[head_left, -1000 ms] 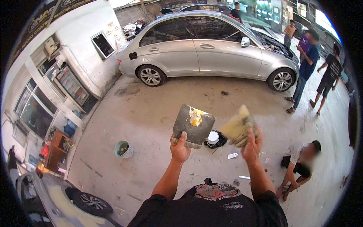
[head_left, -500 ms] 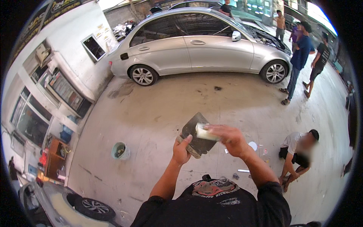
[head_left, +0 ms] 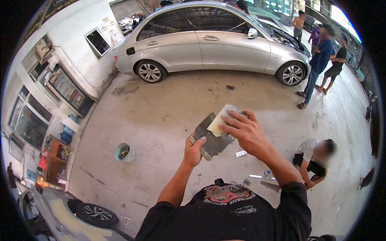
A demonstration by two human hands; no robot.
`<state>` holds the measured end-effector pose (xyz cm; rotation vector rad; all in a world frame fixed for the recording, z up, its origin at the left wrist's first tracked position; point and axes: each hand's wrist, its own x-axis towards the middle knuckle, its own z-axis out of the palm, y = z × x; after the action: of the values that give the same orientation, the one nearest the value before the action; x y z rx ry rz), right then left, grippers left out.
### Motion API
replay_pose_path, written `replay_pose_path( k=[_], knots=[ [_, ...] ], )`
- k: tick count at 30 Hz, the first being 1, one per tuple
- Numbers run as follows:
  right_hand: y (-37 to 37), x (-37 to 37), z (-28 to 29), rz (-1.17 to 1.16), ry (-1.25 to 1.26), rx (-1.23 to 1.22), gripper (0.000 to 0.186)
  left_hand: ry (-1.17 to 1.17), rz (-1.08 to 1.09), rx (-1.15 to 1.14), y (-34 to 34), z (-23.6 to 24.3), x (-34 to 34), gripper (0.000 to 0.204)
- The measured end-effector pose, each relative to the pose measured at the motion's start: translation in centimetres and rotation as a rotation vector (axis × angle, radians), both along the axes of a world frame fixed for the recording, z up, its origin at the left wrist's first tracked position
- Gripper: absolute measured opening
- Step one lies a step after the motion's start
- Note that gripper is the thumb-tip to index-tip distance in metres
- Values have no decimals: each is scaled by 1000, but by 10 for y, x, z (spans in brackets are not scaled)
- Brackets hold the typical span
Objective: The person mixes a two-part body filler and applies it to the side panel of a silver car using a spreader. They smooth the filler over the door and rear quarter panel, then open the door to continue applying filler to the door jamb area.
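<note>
In front of my chest, my left hand (head_left: pixel 193 152) grips a dark, flat mixing plate (head_left: pixel 204 131) by its near left side, thumb on top. The plate is tilted and smudged, with a rough, crusted near edge. My right hand (head_left: pixel 246 131) is closed on a pale yellow, squarish spreader (head_left: pixel 218 125), fingers laid over its broad face. The spreader overlaps the plate's far right part; whether it presses on the surface, I cannot tell.
A silver car (head_left: pixel 225 52) with its bonnet up stands ahead. A bucket (head_left: pixel 125 152) sits on the floor to the left. To the right a person (head_left: pixel 313 158) squats near a white strip (head_left: pixel 261 177); several people stand beyond. A partly puttied car body (head_left: pixel 68 215) is at lower left.
My right hand has turned the spreader so its broad face shows, and raised it toward the plate's far edge. The plate stays in my left hand. The squatting person has bent lower.
</note>
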<state>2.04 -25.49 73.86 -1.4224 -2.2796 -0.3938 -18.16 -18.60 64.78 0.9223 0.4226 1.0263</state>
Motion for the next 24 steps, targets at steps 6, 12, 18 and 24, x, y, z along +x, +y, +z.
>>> replay_pose_path(
  k=[6,12,18,24],
  knots=[
    [10,-2,-2,102,92,18,50,-103,33,-74,-2,7,-3,38],
    [12,4,-36,166,352,-170,51,-289,91,-138,-2,4,-6,42],
    [2,36,-57,-27,515,-23,35,-380,86,-83,3,8,-15,40],
    [3,-20,-57,135,2024,-157,31,-243,278,124,6,4,-1,37]
  ],
)
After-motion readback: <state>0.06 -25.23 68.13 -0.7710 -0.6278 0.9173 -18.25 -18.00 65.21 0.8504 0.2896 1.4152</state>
